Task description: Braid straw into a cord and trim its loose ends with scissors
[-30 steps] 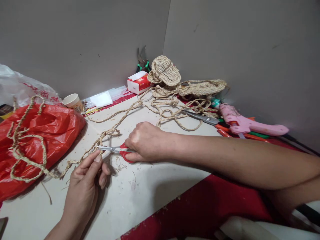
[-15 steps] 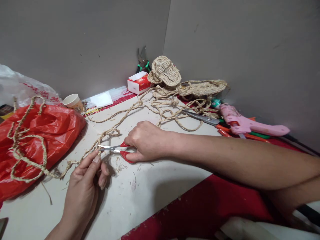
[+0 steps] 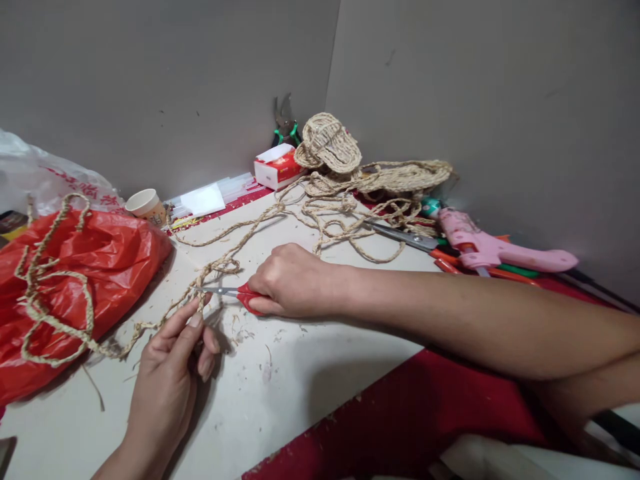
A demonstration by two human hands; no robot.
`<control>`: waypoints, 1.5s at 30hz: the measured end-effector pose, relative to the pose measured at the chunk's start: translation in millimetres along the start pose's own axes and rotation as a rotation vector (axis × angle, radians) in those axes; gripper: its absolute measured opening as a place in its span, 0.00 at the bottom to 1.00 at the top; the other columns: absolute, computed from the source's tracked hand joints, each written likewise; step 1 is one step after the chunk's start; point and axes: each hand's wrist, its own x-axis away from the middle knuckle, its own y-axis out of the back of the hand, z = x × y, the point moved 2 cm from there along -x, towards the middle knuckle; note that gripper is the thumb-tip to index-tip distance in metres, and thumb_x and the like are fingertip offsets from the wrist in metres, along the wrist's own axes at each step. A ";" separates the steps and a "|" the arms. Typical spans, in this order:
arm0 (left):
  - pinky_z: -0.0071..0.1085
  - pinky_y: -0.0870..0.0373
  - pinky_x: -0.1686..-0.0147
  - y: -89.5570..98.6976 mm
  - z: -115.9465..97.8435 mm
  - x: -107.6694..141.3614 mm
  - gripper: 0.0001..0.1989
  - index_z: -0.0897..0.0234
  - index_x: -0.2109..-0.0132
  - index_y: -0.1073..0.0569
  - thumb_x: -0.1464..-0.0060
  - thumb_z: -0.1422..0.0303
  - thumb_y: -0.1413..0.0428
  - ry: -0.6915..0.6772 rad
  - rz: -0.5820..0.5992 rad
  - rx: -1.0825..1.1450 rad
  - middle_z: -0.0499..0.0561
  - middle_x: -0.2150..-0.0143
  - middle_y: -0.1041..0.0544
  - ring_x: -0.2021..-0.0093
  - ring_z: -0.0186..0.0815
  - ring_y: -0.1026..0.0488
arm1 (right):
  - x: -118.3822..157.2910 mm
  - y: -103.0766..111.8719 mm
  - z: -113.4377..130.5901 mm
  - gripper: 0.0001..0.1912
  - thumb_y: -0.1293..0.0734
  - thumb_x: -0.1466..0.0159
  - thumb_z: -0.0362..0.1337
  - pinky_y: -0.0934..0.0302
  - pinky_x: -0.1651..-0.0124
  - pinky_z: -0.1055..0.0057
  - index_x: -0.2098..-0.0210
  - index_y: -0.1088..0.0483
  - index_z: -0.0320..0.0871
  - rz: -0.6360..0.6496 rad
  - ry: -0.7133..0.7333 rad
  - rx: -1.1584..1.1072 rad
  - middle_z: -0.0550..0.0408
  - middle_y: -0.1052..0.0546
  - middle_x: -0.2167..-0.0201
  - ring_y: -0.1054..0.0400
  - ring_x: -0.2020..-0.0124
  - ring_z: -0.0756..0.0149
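My left hand (image 3: 177,353) pinches a braided straw rope (image 3: 201,300) between thumb and forefinger, its other fingers curled loosely. Closed around the red handles of a small pair of scissors (image 3: 225,291) is my right hand (image 3: 290,280). The blades point left and lie together against the rope, just above my left fingertips. Whether the rope is cut through there, I cannot tell. From that spot the rope runs back to a loose tangle (image 3: 345,217) and left onto a red plastic bag (image 3: 125,260).
A coiled straw piece (image 3: 330,141) rests beside a red tissue box (image 3: 277,170), with pruning shears (image 3: 286,123) behind. A paper cup (image 3: 145,205) stands at back left. On the right lie a pink glue gun (image 3: 500,248) and large scissors (image 3: 410,237). Straw scraps litter the white board (image 3: 300,373).
The scissors have gone from open to shut at the rope as my right hand closed, bringing the handles together. My left hand has stayed nearly still.
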 end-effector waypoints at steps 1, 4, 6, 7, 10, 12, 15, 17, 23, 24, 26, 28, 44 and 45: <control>0.23 0.46 0.81 -0.2 -0.2 0.0 0.17 0.64 0.52 0.27 0.49 0.68 0.38 0.003 0.000 0.001 0.45 0.81 0.30 0.83 0.26 0.43 | -0.2 -0.3 -2.0 0.19 0.41 0.35 0.45 0.60 0.72 0.69 0.71 0.24 0.41 -0.031 -0.018 -0.036 0.51 0.21 0.74 0.37 0.76 0.70; 0.23 0.47 0.82 -1.4 -1.3 0.5 0.16 0.65 0.52 0.27 0.48 0.68 0.39 -0.001 0.010 -0.002 0.44 0.83 0.32 0.84 0.26 0.44 | -0.6 -1.7 -7.9 0.19 0.40 0.38 0.46 0.61 0.73 0.70 0.74 0.25 0.41 -0.113 -0.095 -0.128 0.54 0.24 0.77 0.42 0.79 0.72; 0.23 0.49 0.83 -2.0 -1.5 1.2 0.15 0.65 0.53 0.26 0.48 0.68 0.39 -0.002 0.014 0.001 0.44 0.84 0.34 0.84 0.26 0.45 | -0.7 -2.9 -9.6 0.19 0.39 0.40 0.47 0.61 0.73 0.70 0.75 0.25 0.41 -0.127 -0.122 -0.153 0.55 0.25 0.79 0.45 0.80 0.72; 0.23 0.49 0.83 -2.2 -1.3 1.5 0.14 0.65 0.53 0.26 0.48 0.68 0.39 0.000 0.013 0.005 0.43 0.84 0.34 0.84 0.26 0.46 | -0.7 -3.3 -9.6 0.18 0.38 0.41 0.48 0.61 0.73 0.70 0.75 0.26 0.41 -0.125 -0.122 -0.158 0.55 0.26 0.80 0.46 0.80 0.72; 0.23 0.50 0.84 -2.0 0.2 2.2 0.16 0.65 0.52 0.25 0.48 0.68 0.39 0.009 0.006 0.012 0.42 0.85 0.37 0.84 0.26 0.47 | -0.8 -4.3 -7.6 0.18 0.37 0.43 0.49 0.61 0.74 0.70 0.76 0.26 0.42 -0.092 -0.098 -0.165 0.56 0.27 0.81 0.49 0.81 0.72; 0.23 0.50 0.84 -1.2 1.4 2.5 0.17 0.64 0.51 0.25 0.49 0.68 0.39 0.011 0.001 0.003 0.41 0.86 0.38 0.84 0.26 0.47 | -1.1 -4.9 -6.9 0.18 0.37 0.43 0.49 0.61 0.74 0.70 0.76 0.26 0.42 -0.068 -0.086 -0.158 0.56 0.27 0.81 0.51 0.81 0.73; 0.23 0.50 0.84 0.6 2.7 2.9 0.17 0.63 0.51 0.25 0.49 0.68 0.38 0.017 -0.005 -0.009 0.41 0.86 0.38 0.84 0.26 0.47 | -2.5 -5.7 -8.8 0.17 0.39 0.40 0.46 0.61 0.73 0.70 0.76 0.26 0.42 -0.068 -0.074 -0.159 0.57 0.27 0.80 0.51 0.81 0.73; 0.23 0.51 0.84 1.7 3.4 3.2 0.16 0.62 0.52 0.25 0.49 0.67 0.38 0.024 -0.008 -0.017 0.41 0.86 0.38 0.84 0.26 0.46 | -3.6 -5.7 -11.5 0.17 0.40 0.38 0.44 0.61 0.73 0.70 0.76 0.26 0.42 -0.099 -0.082 -0.181 0.57 0.27 0.80 0.51 0.80 0.73; 0.23 0.51 0.83 2.1 4.2 2.0 0.13 0.61 0.53 0.25 0.47 0.66 0.39 0.008 0.018 -0.036 0.41 0.86 0.37 0.84 0.26 0.47 | -3.5 -5.3 -14.5 0.17 0.39 0.40 0.45 0.61 0.73 0.70 0.78 0.28 0.42 -0.152 -0.152 -0.253 0.59 0.31 0.82 0.57 0.80 0.74; 0.23 0.51 0.83 1.7 4.2 1.5 0.12 0.61 0.54 0.25 0.46 0.66 0.39 0.006 0.022 -0.038 0.41 0.85 0.37 0.84 0.26 0.47 | -3.1 -5.2 -13.7 0.17 0.39 0.40 0.45 0.61 0.73 0.71 0.78 0.29 0.42 -0.152 -0.153 -0.263 0.59 0.32 0.83 0.57 0.80 0.74; 0.23 0.51 0.83 0.9 4.3 0.4 0.11 0.61 0.55 0.26 0.46 0.66 0.40 0.007 0.027 -0.043 0.42 0.85 0.36 0.84 0.26 0.47 | -2.3 -4.9 -12.0 0.16 0.39 0.41 0.45 0.61 0.73 0.71 0.79 0.30 0.42 -0.160 -0.153 -0.273 0.60 0.35 0.84 0.57 0.80 0.74; 0.23 0.50 0.83 1.0 4.4 -0.2 0.09 0.61 0.57 0.26 0.46 0.66 0.40 0.002 0.029 -0.051 0.42 0.85 0.36 0.84 0.26 0.47 | -1.5 -4.4 -10.6 0.17 0.38 0.41 0.45 0.61 0.73 0.71 0.80 0.32 0.41 -0.183 -0.149 -0.276 0.61 0.37 0.85 0.58 0.80 0.74; 0.25 0.48 0.80 -2.3 4.0 7.6 0.15 0.62 0.57 0.23 0.47 0.57 0.39 -0.079 0.137 -0.369 0.47 0.80 0.29 0.81 0.27 0.42 | -1.6 -12.1 1.0 0.25 0.31 0.44 0.47 0.63 0.76 0.74 0.84 0.46 0.40 -0.024 -0.222 -1.262 0.67 0.51 0.85 0.58 0.81 0.80; 0.25 0.48 0.80 -3.0 3.9 8.4 0.14 0.62 0.58 0.22 0.48 0.58 0.39 -0.080 0.154 -0.368 0.48 0.80 0.28 0.81 0.28 0.42 | -1.2 -13.1 4.5 0.24 0.30 0.44 0.48 0.63 0.77 0.74 0.83 0.43 0.40 0.032 -0.214 -1.367 0.67 0.49 0.86 0.57 0.81 0.80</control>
